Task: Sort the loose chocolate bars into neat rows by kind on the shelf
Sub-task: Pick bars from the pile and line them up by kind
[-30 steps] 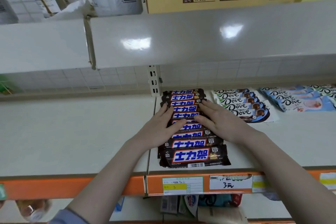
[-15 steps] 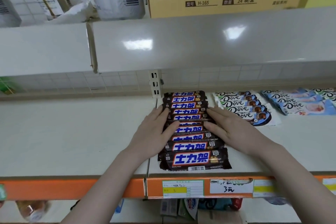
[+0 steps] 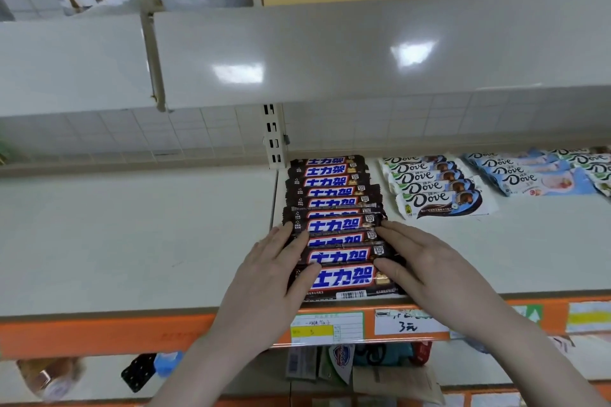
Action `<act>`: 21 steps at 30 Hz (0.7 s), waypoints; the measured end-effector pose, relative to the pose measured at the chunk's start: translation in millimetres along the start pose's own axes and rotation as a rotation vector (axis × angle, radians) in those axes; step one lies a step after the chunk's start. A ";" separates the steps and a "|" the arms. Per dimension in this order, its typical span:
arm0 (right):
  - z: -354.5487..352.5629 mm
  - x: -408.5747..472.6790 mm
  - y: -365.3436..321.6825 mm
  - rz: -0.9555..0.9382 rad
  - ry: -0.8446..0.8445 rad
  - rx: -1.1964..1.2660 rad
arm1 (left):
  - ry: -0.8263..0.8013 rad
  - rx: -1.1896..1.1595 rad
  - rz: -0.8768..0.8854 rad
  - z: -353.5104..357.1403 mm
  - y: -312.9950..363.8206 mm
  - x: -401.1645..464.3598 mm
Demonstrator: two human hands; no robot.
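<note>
Both hands have slid toward the near end of the Snickers row point(image 3: 334, 221) since a moment ago — the far bars look already squared. The left hand point(image 3: 276, 269) and right hand point(image 3: 426, 261) press its sides with straight fingers, gripping nothing. The shelf point(image 3: 132, 241) also holds white Dove bars point(image 3: 436, 188) and blue Dove bars point(image 3: 542, 172) — each row apart.
</note>
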State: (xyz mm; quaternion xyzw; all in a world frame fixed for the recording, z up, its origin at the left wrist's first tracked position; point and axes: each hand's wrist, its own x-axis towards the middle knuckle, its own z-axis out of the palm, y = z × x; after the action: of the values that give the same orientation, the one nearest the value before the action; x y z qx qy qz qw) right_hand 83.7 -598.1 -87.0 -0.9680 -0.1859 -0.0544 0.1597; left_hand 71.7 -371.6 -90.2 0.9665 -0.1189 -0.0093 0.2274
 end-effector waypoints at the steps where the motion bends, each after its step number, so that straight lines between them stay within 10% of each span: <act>1: 0.0 0.0 -0.5 -0.001 0.010 -0.005 | 0.005 -0.002 0.002 -0.3 -0.2 0.2; 21: 4.5 12.2 -4.1 -0.013 -0.046 -0.041 | -0.014 0.126 0.085 0.3 1.3 19.9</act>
State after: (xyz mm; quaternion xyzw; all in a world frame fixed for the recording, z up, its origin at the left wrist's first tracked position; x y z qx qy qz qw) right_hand 93.6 -588.8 -88.1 -0.9708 -0.1949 -0.0368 0.1352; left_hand 90.7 -377.5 -89.2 0.9729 -0.1616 0.0013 0.1653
